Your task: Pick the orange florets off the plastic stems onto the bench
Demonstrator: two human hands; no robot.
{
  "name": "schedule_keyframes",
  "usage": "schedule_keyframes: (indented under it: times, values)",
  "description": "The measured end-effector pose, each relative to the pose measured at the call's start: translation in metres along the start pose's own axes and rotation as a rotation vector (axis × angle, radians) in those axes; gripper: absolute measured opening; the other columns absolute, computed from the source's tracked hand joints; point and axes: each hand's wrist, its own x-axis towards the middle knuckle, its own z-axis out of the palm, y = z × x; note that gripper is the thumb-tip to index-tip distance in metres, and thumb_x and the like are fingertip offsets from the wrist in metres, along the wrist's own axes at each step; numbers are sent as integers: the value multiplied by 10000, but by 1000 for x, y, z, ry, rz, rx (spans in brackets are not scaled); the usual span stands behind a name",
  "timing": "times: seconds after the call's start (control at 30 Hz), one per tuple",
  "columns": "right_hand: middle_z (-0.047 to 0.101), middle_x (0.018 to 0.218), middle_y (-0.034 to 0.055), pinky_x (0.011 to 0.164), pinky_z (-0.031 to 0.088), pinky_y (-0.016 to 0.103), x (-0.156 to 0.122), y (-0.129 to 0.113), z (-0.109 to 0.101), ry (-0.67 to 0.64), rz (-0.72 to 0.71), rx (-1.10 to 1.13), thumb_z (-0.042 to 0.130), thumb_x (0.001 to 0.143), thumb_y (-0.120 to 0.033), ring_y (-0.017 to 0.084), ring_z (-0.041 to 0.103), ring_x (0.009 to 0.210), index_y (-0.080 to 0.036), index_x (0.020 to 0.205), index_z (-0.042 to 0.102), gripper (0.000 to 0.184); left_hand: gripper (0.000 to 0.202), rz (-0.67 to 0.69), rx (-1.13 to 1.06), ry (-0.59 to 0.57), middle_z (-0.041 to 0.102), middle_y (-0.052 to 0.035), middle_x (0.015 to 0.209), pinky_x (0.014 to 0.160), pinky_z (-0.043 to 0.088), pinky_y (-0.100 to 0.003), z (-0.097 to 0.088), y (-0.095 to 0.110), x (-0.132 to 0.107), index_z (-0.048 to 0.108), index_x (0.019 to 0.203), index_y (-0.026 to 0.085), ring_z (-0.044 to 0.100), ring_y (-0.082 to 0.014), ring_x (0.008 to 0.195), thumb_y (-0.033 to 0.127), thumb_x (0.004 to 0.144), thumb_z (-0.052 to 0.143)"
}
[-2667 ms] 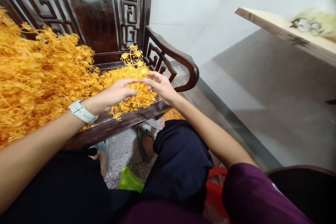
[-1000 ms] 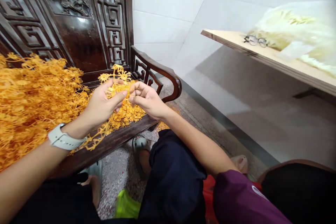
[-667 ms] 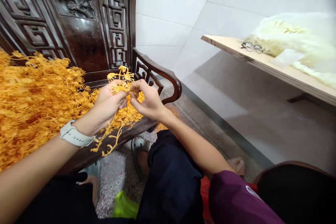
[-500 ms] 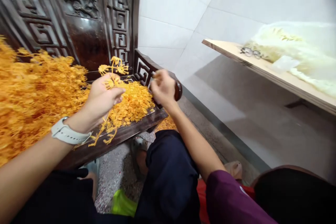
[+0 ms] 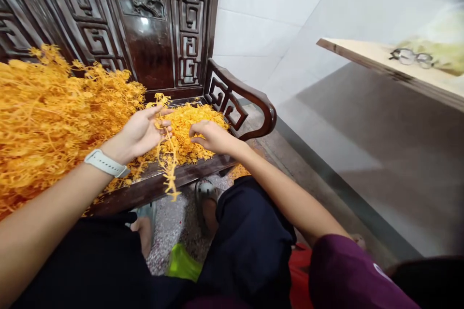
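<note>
My left hand (image 5: 139,131), with a white watch on its wrist, is raised over the seat of a dark carved wooden bench (image 5: 181,181). Its fingers are loosely closed on an orange plastic sprig (image 5: 168,164) that dangles past the seat's front edge. My right hand (image 5: 211,136) rests with curled fingers on a small pile of loose orange pieces (image 5: 188,123) at the bench's right end. What its fingertips pinch, if anything, is hidden. A big heap of orange sprigs (image 5: 47,116) fills the seat to the left.
The curved armrest (image 5: 255,101) closes the bench's right end. A pale wooden board (image 5: 362,55) at the right carries a pair of glasses (image 5: 409,56). Below are my sandalled foot (image 5: 205,195), a green object (image 5: 183,263) and a red seat (image 5: 300,273).
My right hand pulled away from the sprig toward the armrest, then came down onto the small pile. My left hand lowered, and the sprig now hangs down from it. The camera turned left.
</note>
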Motion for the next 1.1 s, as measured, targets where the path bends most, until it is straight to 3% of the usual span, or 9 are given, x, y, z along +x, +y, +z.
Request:
schedule_keyframes:
  times: [0.17, 0.27, 0.37, 0.43, 0.53, 0.63, 0.73, 0.9, 1.1]
  values:
    - [717, 1261, 184, 1097, 469, 485, 5, -7, -2, 221, 21, -53, 528, 1043, -165, 310, 632, 1207, -149, 1235, 658, 233, 459, 2, 4, -115, 625, -79, 736, 630, 566, -359, 0, 2, 1, 668, 945, 200, 638, -229, 675, 656, 969, 617]
    - [726, 1165, 137, 1008, 502, 435, 3, -17, -8, 373, 63, 72, 472, 1101, -263, 262, 657, 1080, -180, 1199, 659, 226, 453, 68, 61, -178, 680, -100, 821, 764, 595, -399, 7, -1, -4, 672, 991, 191, 709, -269, 821, 633, 1020, 580]
    - [702, 1029, 73, 882, 501, 375, 3, -31, -11, 434, 69, 193, 627, 1061, -500, 213, 626, 907, -203, 1162, 650, 314, 392, 102, 69, -201, 716, -111, 897, 823, 600, -420, 18, -7, -10, 663, 972, 191, 726, -295, 933, 569, 1045, 593]
    - [684, 990, 55, 865, 482, 368, 5, -37, -9, 425, 45, 205, 725, 989, -556, 205, 597, 877, -213, 1088, 643, 366, 364, 99, 35, -217, 717, -112, 908, 831, 605, -425, 25, -10, -13, 645, 922, 199, 722, -298, 955, 542, 1039, 623]
    - [656, 928, 42, 868, 451, 372, 8, -38, -7, 436, 35, 201, 726, 979, -507, 202, 561, 860, -225, 927, 593, 316, 280, 98, -18, -256, 724, -101, 960, 861, 605, -375, 30, -15, -13, 646, 899, 195, 716, -246, 953, 427, 1056, 645]
    - [610, 872, 21, 836, 425, 359, 9, -34, -9, 478, 90, 294, 671, 999, -444, 188, 529, 838, -228, 844, 550, 292, 68, 138, -31, -229, 745, -83, 1019, 902, 594, -315, 29, -18, -9, 688, 943, 167, 713, -183, 937, 172, 1009, 673]
    - [570, 832, -3, 763, 405, 340, 8, -30, -14, 468, 139, 555, 718, 960, -468, 165, 485, 776, -224, 828, 563, 318, 145, 165, 5, -197, 762, -81, 1052, 921, 588, -302, 27, -20, -3, 728, 989, 141, 719, -166, 947, 22, 915, 692]
    - [581, 800, -12, 750, 424, 330, 6, -27, -18, 472, 167, 906, 859, 823, -509, 147, 500, 759, -217, 795, 589, 398, 256, 307, 32, -105, 701, -21, 841, 832, 560, -246, 31, -25, 4, 755, 926, 133, 662, -119, 810, -3, 727, 841]
    - [589, 756, -17, 716, 430, 292, 5, -22, -19, 517, 223, 1219, 815, 765, -225, 115, 518, 703, -209, 720, 528, 291, 308, 501, 147, 15, 693, 6, 798, 762, 538, -234, 44, -32, 12, 704, 807, 153, 634, -104, 758, 73, 602, 919]
